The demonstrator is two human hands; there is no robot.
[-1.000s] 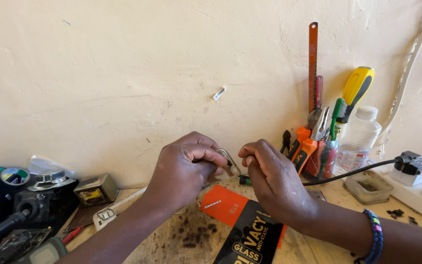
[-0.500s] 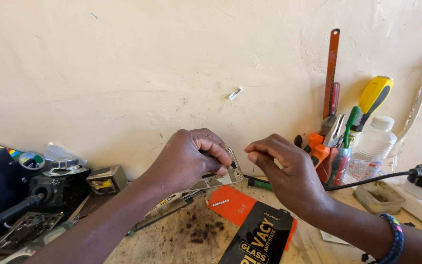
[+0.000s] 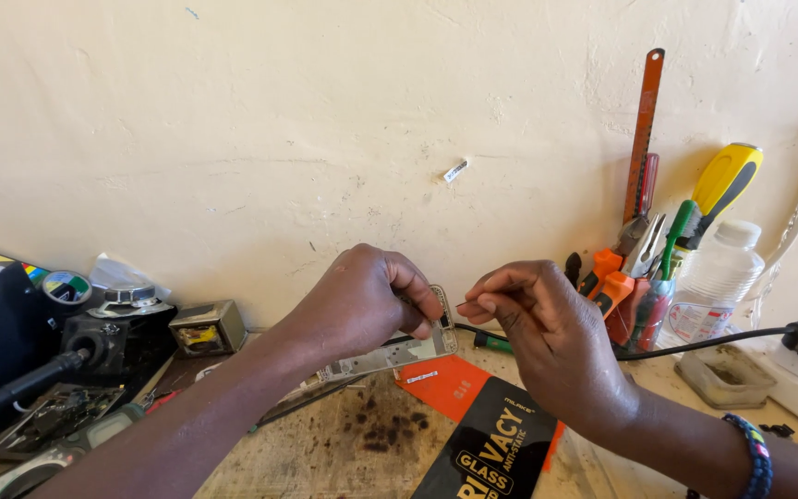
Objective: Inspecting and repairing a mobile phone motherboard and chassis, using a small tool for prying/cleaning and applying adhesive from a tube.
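A pale plastered wall (image 3: pixel 233 139) filled the upper two thirds of the frame. Below it ran a stained wooden tabletop (image 3: pixel 362 444) across the bottom. At lower left sat a black machine (image 3: pixel 11 342) with a rod projecting from it. At upper right a cluster of hand tools (image 3: pixel 658 240) stood against the wall, among them an orange saw blade and a yellow-handled screwdriver, with a clear plastic bottle (image 3: pixel 718 277) just beside them. A black and orange flat package (image 3: pixel 487 434) lay at bottom centre. A black cable (image 3: pixel 695 344) ran toward a plug at the right edge.

At centre frame the left hand (image 3: pixel 362 300) had its grip closed on a thin silvery metal frame (image 3: pixel 408 346), holding it above the tabletop, tilted, with its upper end between the two hands. The right hand (image 3: pixel 547 328), wearing a beaded bracelet at the wrist, had thumb and forefinger pinched shut on a fine needle-like tool (image 3: pixel 465 303), whose tip sat just beside the frame's upper end.
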